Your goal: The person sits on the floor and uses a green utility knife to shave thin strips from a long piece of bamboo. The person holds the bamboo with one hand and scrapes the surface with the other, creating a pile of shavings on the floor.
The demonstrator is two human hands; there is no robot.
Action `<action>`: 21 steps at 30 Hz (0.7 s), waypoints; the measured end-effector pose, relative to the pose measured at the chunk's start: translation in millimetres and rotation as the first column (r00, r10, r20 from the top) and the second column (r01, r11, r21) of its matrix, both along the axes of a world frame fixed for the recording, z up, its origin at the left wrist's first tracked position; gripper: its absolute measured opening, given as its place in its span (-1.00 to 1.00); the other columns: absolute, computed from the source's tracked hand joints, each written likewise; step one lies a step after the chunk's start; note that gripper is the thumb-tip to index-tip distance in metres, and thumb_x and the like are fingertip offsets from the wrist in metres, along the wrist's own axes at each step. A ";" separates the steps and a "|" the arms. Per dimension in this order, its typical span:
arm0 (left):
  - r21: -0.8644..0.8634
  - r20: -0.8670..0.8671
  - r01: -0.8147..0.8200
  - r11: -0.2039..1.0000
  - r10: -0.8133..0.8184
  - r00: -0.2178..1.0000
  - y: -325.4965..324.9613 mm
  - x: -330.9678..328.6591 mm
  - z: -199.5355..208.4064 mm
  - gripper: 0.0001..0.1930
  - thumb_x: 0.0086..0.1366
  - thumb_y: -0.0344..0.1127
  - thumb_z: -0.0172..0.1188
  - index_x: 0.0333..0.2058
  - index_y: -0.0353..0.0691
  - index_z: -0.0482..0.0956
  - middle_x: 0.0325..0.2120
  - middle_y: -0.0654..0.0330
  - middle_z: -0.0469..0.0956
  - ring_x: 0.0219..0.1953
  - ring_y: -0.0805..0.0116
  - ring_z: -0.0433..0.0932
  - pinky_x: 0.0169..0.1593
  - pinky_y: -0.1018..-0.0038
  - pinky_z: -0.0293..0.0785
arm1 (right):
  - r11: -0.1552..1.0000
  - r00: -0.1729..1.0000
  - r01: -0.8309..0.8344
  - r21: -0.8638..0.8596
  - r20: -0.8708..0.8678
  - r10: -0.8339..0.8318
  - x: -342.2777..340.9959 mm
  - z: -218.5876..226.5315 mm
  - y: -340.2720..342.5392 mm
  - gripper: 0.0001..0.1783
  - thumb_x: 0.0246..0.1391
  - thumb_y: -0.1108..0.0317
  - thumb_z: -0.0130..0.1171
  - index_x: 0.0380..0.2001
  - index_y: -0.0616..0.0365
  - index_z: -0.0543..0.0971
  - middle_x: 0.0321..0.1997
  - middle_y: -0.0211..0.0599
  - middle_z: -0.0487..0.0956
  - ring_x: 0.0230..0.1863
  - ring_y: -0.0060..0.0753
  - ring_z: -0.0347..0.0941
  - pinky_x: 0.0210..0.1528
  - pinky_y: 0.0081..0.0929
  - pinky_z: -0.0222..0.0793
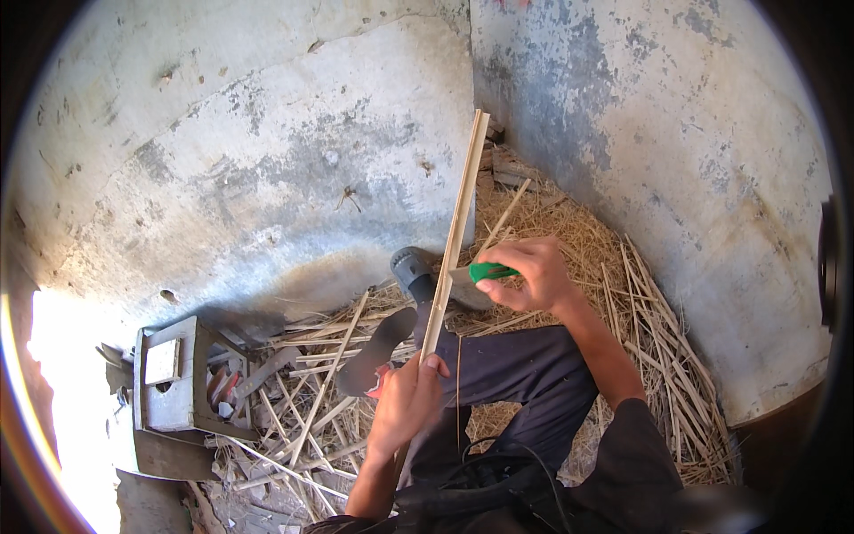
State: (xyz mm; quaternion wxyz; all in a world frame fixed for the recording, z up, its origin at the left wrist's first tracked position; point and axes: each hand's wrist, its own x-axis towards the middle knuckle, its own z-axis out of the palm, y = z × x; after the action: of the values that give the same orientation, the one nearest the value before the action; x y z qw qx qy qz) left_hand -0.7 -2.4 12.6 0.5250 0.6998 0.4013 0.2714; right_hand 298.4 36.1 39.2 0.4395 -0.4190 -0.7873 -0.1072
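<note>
My left hand (411, 400) is closed around the lower end of a long, pale split bamboo strip (458, 222). The strip slants up and away toward the corner of the walls, its hollow side partly showing. In my right hand (534, 271) is a small knife with a green handle (491, 271). Its short blade (460, 275) meets the strip's right edge around mid-length. A red and white bit shows beside my left hand; what it is I cannot tell. Below the strip are my legs in dark trousers (525, 356).
Loose bamboo sticks (672, 383) and straw-like shavings (569, 222) cover much of the floor. At the left stands a box-like wooden stand (169, 392) with tools inside. A dark cylindrical object (411, 270) lies near the worn wall (294, 160).
</note>
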 end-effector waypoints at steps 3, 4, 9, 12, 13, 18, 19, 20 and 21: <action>0.054 -0.059 0.002 0.999 0.001 0.998 -1.0 2.3 -3.8 -0.61 0.71 -0.17 -0.09 -0.20 -0.30 0.61 -0.71 0.22 0.48 -0.68 0.39 0.50 -0.48 0.32 0.42 | 0.999 0.999 0.023 -0.030 0.027 -0.022 -7.3 2.7 -3.8 -0.68 0.17 0.02 0.47 -0.27 0.04 0.76 -0.36 -0.38 0.79 -0.46 -0.33 0.74 -0.44 -0.44 0.58; 0.066 -0.075 0.001 0.998 0.004 0.997 -2.7 3.2 -2.7 -0.61 0.70 -0.17 -0.09 -0.20 -0.30 0.61 -0.71 0.20 0.49 -0.68 0.37 0.51 -0.48 0.31 0.43 | 0.999 0.999 0.030 -0.036 0.026 -0.029 -9.2 3.2 -4.0 -0.68 0.17 0.03 0.47 -0.26 0.06 0.75 -0.36 -0.36 0.79 -0.45 -0.34 0.74 -0.43 -0.44 0.59; 0.050 -0.103 0.018 0.999 -0.013 0.995 -11.6 5.4 5.3 -0.64 0.70 -0.19 -0.07 -0.18 -0.31 0.60 -0.72 0.14 0.50 -0.69 0.27 0.56 -0.47 0.30 0.47 | 0.994 0.982 0.088 0.062 -0.174 -0.076 -7.9 -3.4 0.7 -0.67 0.23 0.10 0.43 -0.26 0.20 0.73 -0.38 -0.26 0.77 -0.43 -0.32 0.76 -0.41 -0.39 0.64; 0.093 -0.084 0.044 0.995 -0.036 0.996 -14.1 2.8 0.5 -0.67 0.69 -0.21 -0.06 -0.16 -0.31 0.58 -0.72 0.11 0.52 -0.70 0.23 0.57 -0.47 0.29 0.49 | 0.988 0.975 0.130 0.081 -0.190 -0.113 -2.9 -3.1 1.6 -0.67 0.20 0.11 0.45 -0.25 0.19 0.74 -0.39 -0.27 0.78 -0.44 -0.32 0.76 -0.42 -0.41 0.65; 0.099 -0.081 0.047 0.994 -0.039 0.996 -14.9 2.1 -0.2 -0.68 0.69 -0.21 -0.06 -0.15 -0.32 0.58 -0.72 0.10 0.52 -0.71 0.22 0.57 -0.48 0.28 0.49 | 0.985 0.975 0.145 0.097 -0.183 -0.126 -1.0 -3.2 2.3 -0.68 0.18 0.11 0.48 -0.24 0.17 0.74 -0.39 -0.29 0.78 -0.45 -0.32 0.76 -0.43 -0.42 0.64; 0.099 -0.092 0.047 0.994 -0.038 0.995 -18.4 -0.7 0.2 -0.68 0.69 -0.21 -0.05 -0.15 -0.33 0.56 -0.73 0.05 0.53 -0.70 0.17 0.59 -0.49 0.26 0.51 | 0.972 0.980 0.173 0.162 -0.123 -0.154 1.0 -3.1 3.1 -0.66 0.18 0.06 0.47 -0.28 0.16 0.75 -0.40 -0.30 0.78 -0.47 -0.34 0.75 -0.44 -0.43 0.63; 0.105 -0.096 0.044 0.993 -0.034 0.995 -19.4 -1.5 -0.9 -0.68 0.69 -0.21 -0.05 -0.15 -0.34 0.55 -0.73 0.04 0.53 -0.70 0.16 0.60 -0.49 0.26 0.51 | 0.969 0.980 0.179 0.170 -0.116 -0.161 1.1 -3.1 3.2 -0.65 0.18 0.05 0.47 -0.28 0.15 0.75 -0.40 -0.30 0.78 -0.47 -0.34 0.75 -0.45 -0.43 0.62; 0.110 -0.099 0.043 0.993 -0.032 0.995 -20.1 -1.8 -1.7 -0.68 0.69 -0.21 -0.05 -0.15 -0.34 0.55 -0.72 0.03 0.54 -0.70 0.14 0.61 -0.49 0.26 0.52 | 0.966 0.979 0.188 0.175 -0.115 -0.170 1.5 -3.0 3.0 -0.65 0.18 0.05 0.47 -0.29 0.15 0.75 -0.41 -0.30 0.78 -0.47 -0.34 0.75 -0.45 -0.43 0.61; 0.108 -0.101 0.047 0.993 -0.036 0.994 -20.7 -2.4 -1.8 -0.68 0.69 -0.20 -0.05 -0.15 -0.34 0.55 -0.72 0.03 0.54 -0.70 0.13 0.61 -0.49 0.26 0.52 | 0.964 0.977 0.197 0.181 -0.113 -0.179 1.8 -2.9 2.9 -0.65 0.18 0.04 0.47 -0.29 0.14 0.75 -0.41 -0.31 0.78 -0.48 -0.35 0.75 -0.46 -0.43 0.61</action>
State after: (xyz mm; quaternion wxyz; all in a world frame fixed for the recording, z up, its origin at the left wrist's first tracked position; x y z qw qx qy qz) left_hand -3.1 -23.1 10.8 0.4707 0.7484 0.3967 0.2472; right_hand 300.2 39.0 36.3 0.5026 -0.4525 -0.7080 -0.2033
